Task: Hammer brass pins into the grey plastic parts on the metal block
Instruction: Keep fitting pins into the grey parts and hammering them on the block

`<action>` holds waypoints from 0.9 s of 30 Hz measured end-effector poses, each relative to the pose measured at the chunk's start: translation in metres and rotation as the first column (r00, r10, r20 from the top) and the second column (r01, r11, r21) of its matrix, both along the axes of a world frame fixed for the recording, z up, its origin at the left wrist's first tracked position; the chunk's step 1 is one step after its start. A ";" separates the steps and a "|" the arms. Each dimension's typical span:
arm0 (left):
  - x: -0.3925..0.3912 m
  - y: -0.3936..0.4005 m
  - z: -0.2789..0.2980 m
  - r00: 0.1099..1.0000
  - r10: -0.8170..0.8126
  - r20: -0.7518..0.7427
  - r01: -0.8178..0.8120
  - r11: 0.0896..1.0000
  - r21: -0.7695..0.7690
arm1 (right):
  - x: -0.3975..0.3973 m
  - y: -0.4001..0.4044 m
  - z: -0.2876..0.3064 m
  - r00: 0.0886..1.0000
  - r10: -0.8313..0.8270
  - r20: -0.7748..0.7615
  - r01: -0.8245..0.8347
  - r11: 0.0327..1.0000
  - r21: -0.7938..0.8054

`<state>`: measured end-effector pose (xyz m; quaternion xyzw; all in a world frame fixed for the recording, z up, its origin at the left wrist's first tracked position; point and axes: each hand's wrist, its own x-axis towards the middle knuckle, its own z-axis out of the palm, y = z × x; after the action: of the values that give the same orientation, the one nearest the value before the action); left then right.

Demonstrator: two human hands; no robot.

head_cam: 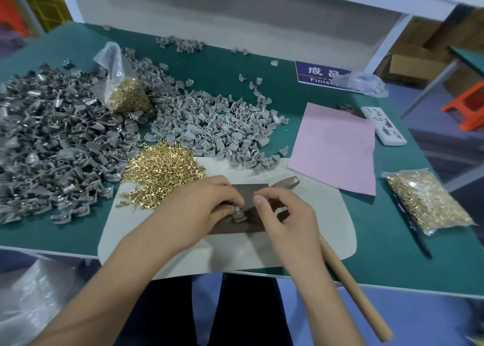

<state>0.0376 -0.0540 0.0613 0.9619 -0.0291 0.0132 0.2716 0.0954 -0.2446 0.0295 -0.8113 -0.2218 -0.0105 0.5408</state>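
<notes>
**Q:** Where is the workpiece, and how will it handle?

**Operator:** I see one grey plastic part (238,214) sitting on the metal block (239,209), which lies on a pale mat (301,230) at the table's near edge. I judge the part light and rigid, apt to skid on bare metal, so it wants pinning at its sides. The brass pins (162,170), heaped loose just beyond the mat, look small and slick; take one by its shank.

**Q:** Hand pose?

**Operator:** My left hand (209,201) is curled over the block, fingertips pinching the part. My right hand (281,212) hovers just beside it, thumb and forefinger drawn together; whether a pin sits between them I cannot tell. The hammer (348,282) lies ungripped under the right wrist.
</notes>
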 end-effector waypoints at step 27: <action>-0.018 -0.009 -0.024 0.953 0.264 0.152 -0.211 0.933 -0.292 | 0.007 0.021 0.041 0.912 0.314 0.264 -0.055 0.731 -0.680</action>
<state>0.0201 -0.0633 0.0368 0.9062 0.0643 0.1411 0.3934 0.1024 -0.2239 0.0706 -0.9062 -0.3874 -0.0257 0.1674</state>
